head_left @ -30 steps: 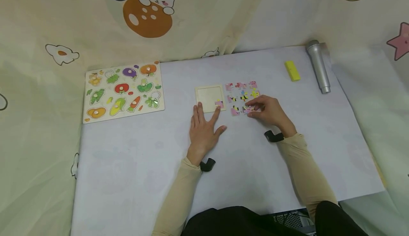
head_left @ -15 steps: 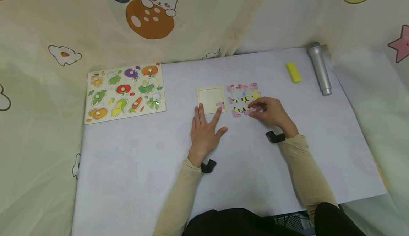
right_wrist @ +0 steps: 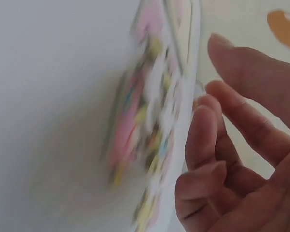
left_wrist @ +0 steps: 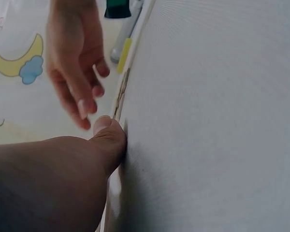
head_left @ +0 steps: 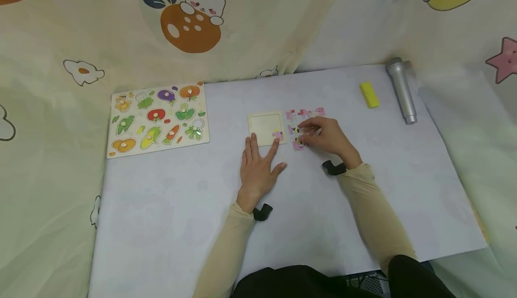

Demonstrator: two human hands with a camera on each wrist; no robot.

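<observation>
A small square wooden puzzle tray (head_left: 260,123) lies mid-table, with one pink jigsaw piece (head_left: 277,134) in its lower right corner. My left hand (head_left: 257,172) lies flat with straight fingers, its fingertips on the tray's near edge. Just right of the tray, several pink and yellow jigsaw pieces (head_left: 297,146) are laid out in rows. Above them hovers my right hand (head_left: 329,137), which covers part of the rows. In the right wrist view its thumb and loosely bent fingers stand apart with nothing between them, and the jigsaw pieces (right_wrist: 123,137) look blurred.
A vegetable peg puzzle board (head_left: 169,147) lies at the back left of the white table (head_left: 161,212). Toward the back right are a yellow block (head_left: 369,94) and a silver microphone (head_left: 402,91). A printed cloth (head_left: 250,33) hangs behind the table.
My right hand has shifted left from the right end of the lower row to over the middle of the jigsaw pieces. The left hand stays on the tray edge.
</observation>
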